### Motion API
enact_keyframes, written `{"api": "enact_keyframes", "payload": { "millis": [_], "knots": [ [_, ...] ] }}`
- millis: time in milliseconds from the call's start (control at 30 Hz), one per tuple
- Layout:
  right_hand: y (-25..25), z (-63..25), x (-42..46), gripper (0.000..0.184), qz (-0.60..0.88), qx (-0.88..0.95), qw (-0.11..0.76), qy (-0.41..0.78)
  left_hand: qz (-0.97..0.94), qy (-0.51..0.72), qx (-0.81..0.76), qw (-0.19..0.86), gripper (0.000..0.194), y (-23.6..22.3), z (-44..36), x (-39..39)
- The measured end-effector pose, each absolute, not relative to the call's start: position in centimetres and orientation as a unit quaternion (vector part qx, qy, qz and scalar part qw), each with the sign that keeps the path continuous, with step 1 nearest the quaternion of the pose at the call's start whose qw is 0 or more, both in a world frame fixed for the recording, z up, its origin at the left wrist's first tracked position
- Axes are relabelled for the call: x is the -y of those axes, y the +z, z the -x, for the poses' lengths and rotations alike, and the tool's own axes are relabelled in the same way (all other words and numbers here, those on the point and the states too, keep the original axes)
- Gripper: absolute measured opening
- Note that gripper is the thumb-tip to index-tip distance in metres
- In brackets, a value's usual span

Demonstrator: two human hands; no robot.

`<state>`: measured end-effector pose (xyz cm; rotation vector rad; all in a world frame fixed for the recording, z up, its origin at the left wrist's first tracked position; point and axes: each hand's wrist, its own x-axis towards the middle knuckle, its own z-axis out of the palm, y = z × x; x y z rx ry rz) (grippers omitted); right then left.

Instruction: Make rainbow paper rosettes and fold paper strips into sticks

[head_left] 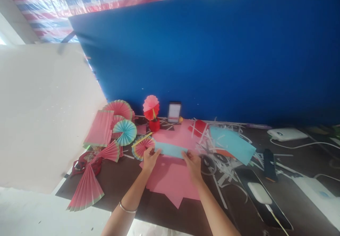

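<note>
A light blue paper strip point(170, 150) is held level between my two hands, above pink paper sheets point(170, 177) spread on the dark table. My left hand point(150, 158) pinches its left end between thumb and fingers. At the right end, my right hand point(192, 161) grips the strip in the same way. Just left of my left hand lies a pink and green pleated paper rosette point(143, 147). A pair of scissors point(208, 163) rests beside my right hand, partly covered by white paper scraps.
Pink folded fans point(86, 190) and a blue rosette point(124, 132) crowd the table's left side. A red pot point(154, 125) holds a paper flower. Rightward lie blue paper point(232, 144), white paper scraps point(225, 174), a phone point(265, 197) and a cabled white device point(287, 134). A blue panel point(199, 59) stands behind.
</note>
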<state>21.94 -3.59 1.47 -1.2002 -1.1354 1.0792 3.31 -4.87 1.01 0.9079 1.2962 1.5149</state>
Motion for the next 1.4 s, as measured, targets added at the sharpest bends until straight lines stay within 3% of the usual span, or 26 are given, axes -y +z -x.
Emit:
{"api": "enact_keyframes", "payload": {
  "millis": [533, 800, 933, 1200, 1400],
  "knots": [
    [1.35, -22.09, 3.5, 0.032, 0.525, 0.503, 0.549, 0.412, -0.398, 0.597, -0.572, 0.398, 0.031, 1.27, -3.18, 4.89],
    [1.19, -22.02, 3.42, 0.03, 0.517, 0.493, 0.553, 0.43, -0.374, 0.606, -0.544, 0.443, 0.032, 0.75, -3.22, 4.67],
    [1.37, -22.09, 3.45, 0.033, 0.522, 0.483, 0.55, 0.438, -0.354, 0.619, -0.542, 0.444, 0.043, 0.96, -3.42, 4.8],
    [1.5, -22.25, 3.29, 0.035, 0.526, 0.454, 0.562, 0.449, -0.47, 0.557, -0.538, 0.424, 0.019, 1.12, -2.82, 4.69],
    [1.41, -22.47, 3.15, 0.036, 0.537, 0.464, 0.553, 0.437, -0.455, 0.549, -0.55, 0.434, 0.025, 0.88, -2.54, 4.46]
  ]
}}
